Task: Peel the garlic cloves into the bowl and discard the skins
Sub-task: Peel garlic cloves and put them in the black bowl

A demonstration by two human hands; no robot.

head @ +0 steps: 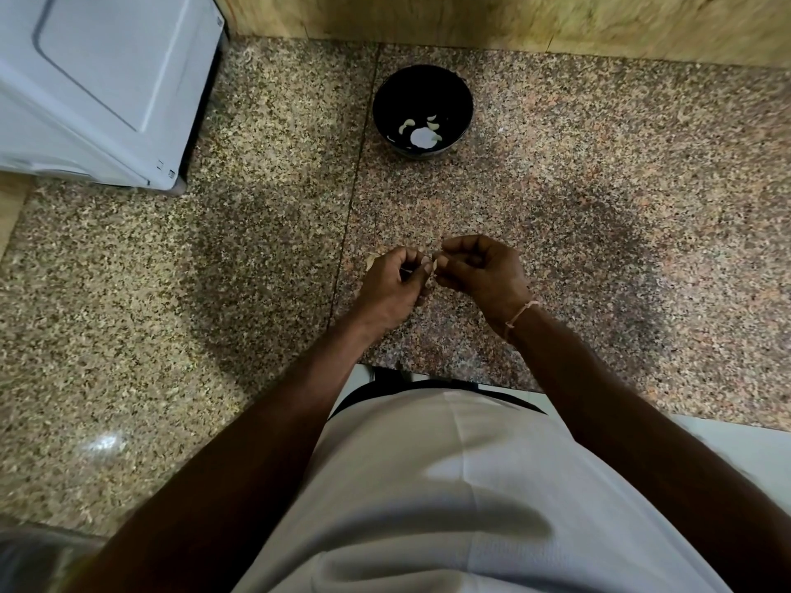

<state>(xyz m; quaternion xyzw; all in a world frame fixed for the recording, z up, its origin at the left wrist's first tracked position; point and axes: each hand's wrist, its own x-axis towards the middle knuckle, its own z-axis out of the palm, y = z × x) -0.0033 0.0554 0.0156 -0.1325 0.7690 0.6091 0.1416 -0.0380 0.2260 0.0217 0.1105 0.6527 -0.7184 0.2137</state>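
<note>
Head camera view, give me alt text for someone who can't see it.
Two hands, left hand and right hand, pinch a garlic clove between them over a speckled stone counter. Beyond them stands a dark bowl holding a few peeled cloves.

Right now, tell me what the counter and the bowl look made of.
Counter: polished speckled stone, likely granite; mottled grains, glossy glare, a straight seam between slabs.
Bowl: dark and glossy, perhaps glazed ceramic or melamine; it cannot be told which. Peeled cloves lie inside.

Both hands, left (pixel 391 284) and right (pixel 481 273), fingers curled, fingertips together, forearms converging inward.
</note>
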